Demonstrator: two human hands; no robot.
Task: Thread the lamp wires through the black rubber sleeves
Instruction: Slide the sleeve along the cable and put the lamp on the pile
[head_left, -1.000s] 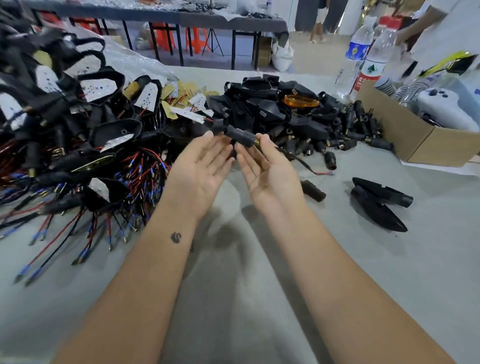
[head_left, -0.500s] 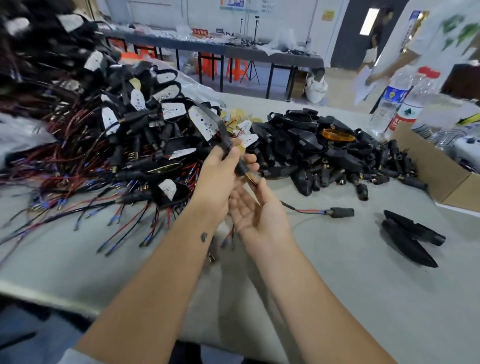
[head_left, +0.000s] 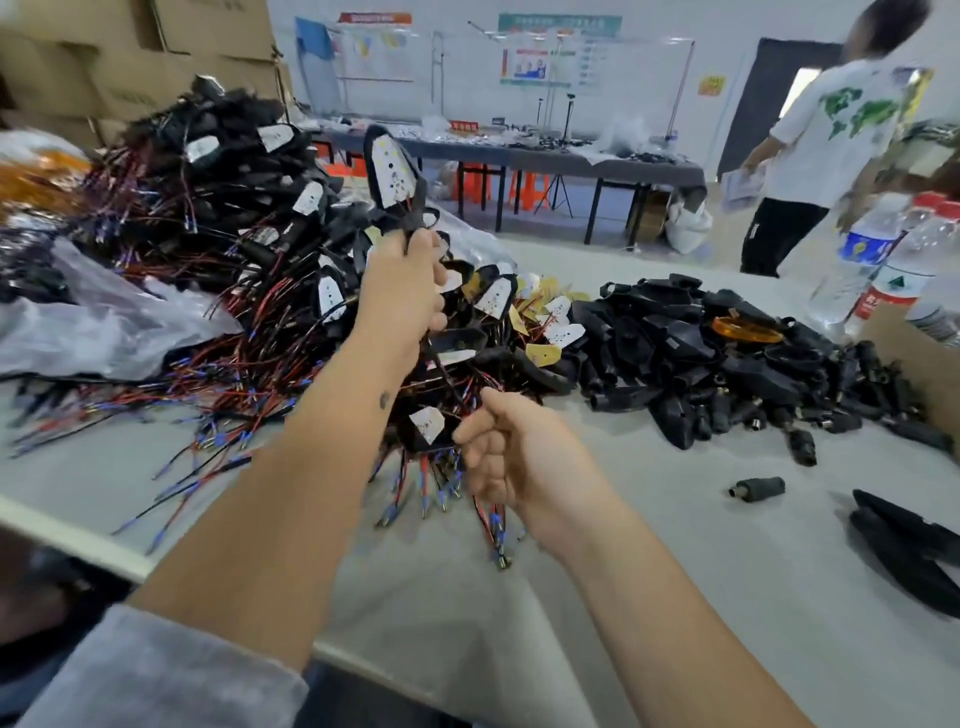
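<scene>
lamp wires, thin red and black leads with blue and brass tips (head_left: 496, 525), hang down past the right hand (head_left: 511, 462) from a black teardrop-shaped lamp shell with a white dotted board (head_left: 392, 174), which is raised above the pile. left hand (head_left: 402, 299) grips the narrow lower end of that shell, fingers curled tight around it. the right hand sits lower and nearer, its fingers curled inward around the trailing wires; motion blur makes it impossible to tell how firmly it has them.

behind and left of both hands rises a tall heap of wired black lamp shells with red and black leads (head_left: 218, 244), spilling loose wire ends over the grey table surface (head_left: 675, 597). a crumpled clear plastic bag (head_left: 104, 322) lies against its left side. to the right is a separate pile of black rubber sleeves and black plastic housings (head_left: 727, 358), with an orange translucent lens (head_left: 747, 329) on top. one short black rubber sleeve (head_left: 757, 488) lies alone on the table, well apart from the hands, near two long black pointed housings (head_left: 909, 545).

a brown cardboard box (head_left: 924, 374) and clear water bottles (head_left: 872, 260) stand at the far right. a person in a white printed shirt (head_left: 831, 135) stands beyond, beside a long dark table (head_left: 519, 156).
</scene>
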